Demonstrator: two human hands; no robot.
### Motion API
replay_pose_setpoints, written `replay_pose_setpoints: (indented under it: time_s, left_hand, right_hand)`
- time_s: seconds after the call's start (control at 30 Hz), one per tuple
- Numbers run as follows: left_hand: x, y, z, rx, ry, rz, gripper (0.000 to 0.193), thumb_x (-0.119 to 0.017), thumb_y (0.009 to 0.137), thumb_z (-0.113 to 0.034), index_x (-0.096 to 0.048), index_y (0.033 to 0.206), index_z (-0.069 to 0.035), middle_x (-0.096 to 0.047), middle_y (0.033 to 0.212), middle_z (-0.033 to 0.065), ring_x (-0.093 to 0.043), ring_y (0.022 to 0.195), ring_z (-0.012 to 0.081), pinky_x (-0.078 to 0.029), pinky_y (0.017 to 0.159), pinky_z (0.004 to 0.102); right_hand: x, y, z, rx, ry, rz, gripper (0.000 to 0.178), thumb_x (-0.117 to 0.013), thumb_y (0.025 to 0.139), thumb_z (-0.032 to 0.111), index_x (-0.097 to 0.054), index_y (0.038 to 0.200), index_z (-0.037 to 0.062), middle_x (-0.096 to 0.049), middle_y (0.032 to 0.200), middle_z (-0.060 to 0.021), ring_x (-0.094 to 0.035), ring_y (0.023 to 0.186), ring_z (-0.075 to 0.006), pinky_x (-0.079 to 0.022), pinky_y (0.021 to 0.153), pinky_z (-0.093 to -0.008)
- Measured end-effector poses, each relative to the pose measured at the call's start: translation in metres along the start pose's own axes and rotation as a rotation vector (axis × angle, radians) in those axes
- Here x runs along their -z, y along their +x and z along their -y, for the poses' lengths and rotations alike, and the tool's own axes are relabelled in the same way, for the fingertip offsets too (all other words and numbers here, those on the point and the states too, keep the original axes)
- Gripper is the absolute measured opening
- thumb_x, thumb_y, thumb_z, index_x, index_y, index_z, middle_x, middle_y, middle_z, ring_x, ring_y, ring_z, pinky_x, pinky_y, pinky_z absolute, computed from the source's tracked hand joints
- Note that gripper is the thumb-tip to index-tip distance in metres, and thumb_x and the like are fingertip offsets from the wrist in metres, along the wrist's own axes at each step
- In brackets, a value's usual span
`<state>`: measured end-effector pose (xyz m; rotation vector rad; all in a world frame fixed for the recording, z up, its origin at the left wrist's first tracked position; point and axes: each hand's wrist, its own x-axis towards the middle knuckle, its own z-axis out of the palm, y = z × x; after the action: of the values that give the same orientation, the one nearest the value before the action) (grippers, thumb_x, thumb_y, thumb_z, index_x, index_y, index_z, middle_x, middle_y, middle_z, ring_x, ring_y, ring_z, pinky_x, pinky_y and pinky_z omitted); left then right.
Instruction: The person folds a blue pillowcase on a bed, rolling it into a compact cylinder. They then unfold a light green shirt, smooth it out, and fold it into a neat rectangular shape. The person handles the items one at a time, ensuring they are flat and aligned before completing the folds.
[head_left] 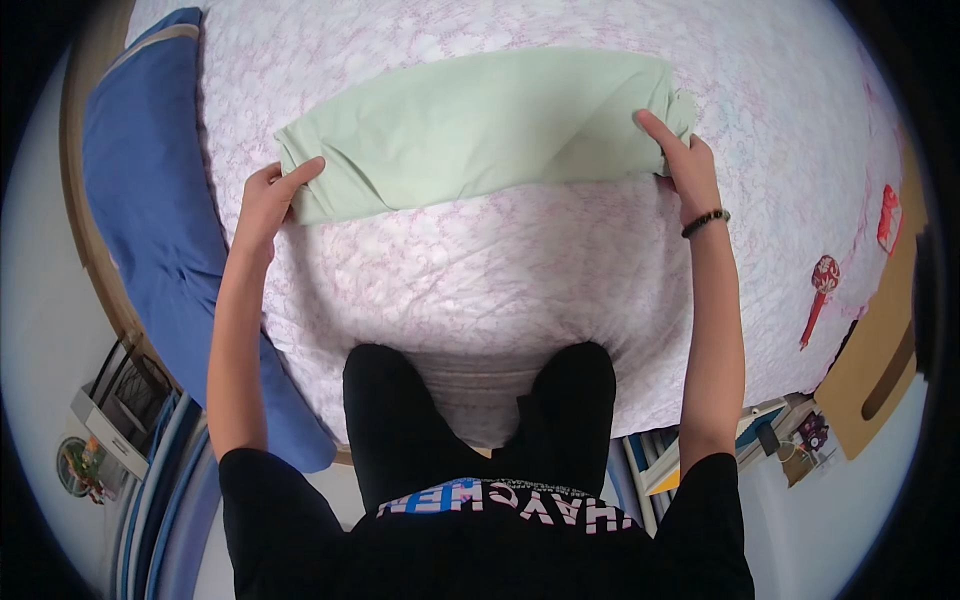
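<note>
A pale green cloth (pixel 480 125), folded into a long strip, stretches across the bed in front of me. Its exact kind does not show. My left hand (pixel 273 195) grips its left end, with the thumb on top and the fingers underneath. At the right end my right hand (pixel 686 165) pinches the cloth the same way, thumb above, and a dark beaded bracelet (pixel 706 222) circles that wrist. A few creases run through the fabric near both hands. The fingers below the cloth are partly hidden.
A pink-and-white patterned bed sheet (pixel 480 260) lies under everything. Along the left edge runs a rolled blue cover (pixel 155 170). Toward the right lie a red tasselled ornament (pixel 822 285) and a small red packet (pixel 889 218), near a wooden headboard-like panel (pixel 880 370).
</note>
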<state>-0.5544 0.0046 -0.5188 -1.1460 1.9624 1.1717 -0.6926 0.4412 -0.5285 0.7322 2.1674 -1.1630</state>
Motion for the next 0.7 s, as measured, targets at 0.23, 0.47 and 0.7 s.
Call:
replay_pose_setpoints:
  time_s: [0.23, 0.47, 0.7]
  left_hand:
    - [-0.007, 0.008, 0.021, -0.087, -0.433, -0.030, 0.030, -0.068, 0.091, -0.031, -0.068, 0.103, -0.003, -0.067, 0.086, 0.0001, -0.061, 0.078, 0.0079, -0.047, 0.069, 0.0220]
    - [-0.040, -0.034, 0.006, -0.888, 0.235, -0.628, 0.044, -0.062, 0.092, -0.016, -0.052, 0.132, 0.000, -0.055, 0.128, 0.0204, -0.054, 0.120, 0.0328, -0.040, 0.104, 0.0411]
    - [-0.056, -0.008, 0.002, -1.104, 0.736, -0.329, 0.047, -0.053, 0.095, -0.030, -0.054, 0.137, -0.009, -0.046, 0.145, 0.0158, -0.039, 0.137, 0.0367, -0.027, 0.114, 0.0490]
  right_hand:
    - [0.018, 0.020, -0.027, 0.084, 0.235, 0.049, 0.054, -0.081, 0.077, 0.034, -0.062, 0.114, -0.0010, -0.068, 0.102, -0.0080, -0.066, 0.088, -0.0166, -0.052, 0.076, -0.0303]
    - [-0.001, -0.012, -0.023, 1.015, -0.547, -0.528, 0.046, -0.069, 0.088, 0.028, -0.057, 0.126, 0.0055, -0.059, 0.127, -0.0134, -0.058, 0.113, -0.0271, -0.045, 0.095, -0.0406]
    - [-0.029, -0.003, -0.038, 1.124, -1.015, -0.312, 0.040, -0.063, 0.092, 0.032, -0.057, 0.130, 0.0221, -0.050, 0.143, -0.0022, -0.042, 0.136, -0.0230, -0.025, 0.113, -0.0539]
